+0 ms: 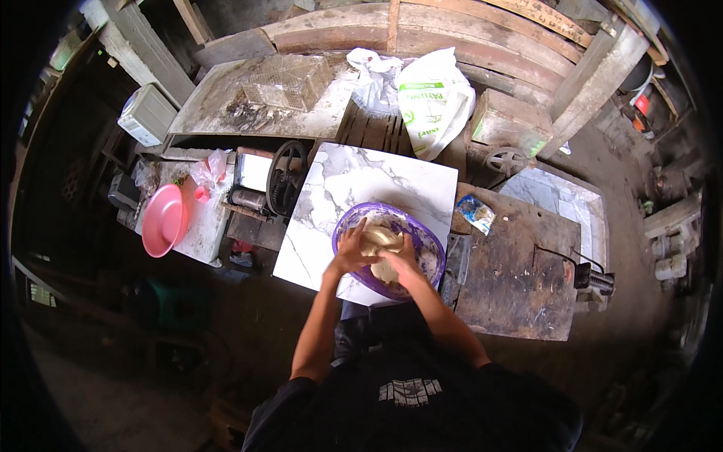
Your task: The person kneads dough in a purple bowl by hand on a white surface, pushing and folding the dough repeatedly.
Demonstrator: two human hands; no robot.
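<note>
A lump of pale dough [383, 238] lies in a purple basin [422, 220] whose inner wall is smeared with white flour or dough. My left hand [351, 251] grips the dough from its left side, fingers curved over it. From the right, my right hand [402, 261] presses in with its thumb across the dough. Part of the mass bulges below and between both hands. Under the basin is a square white board with grey marbling [331, 188].
To the left stand a pink basin [165, 221] and a hand-cranked machine with a dark wheel [286, 179]. A white sack [435, 102] and wire cage [288, 81] sit behind. On the right wooden board [520, 271] lies a blue-and-white packet [476, 214].
</note>
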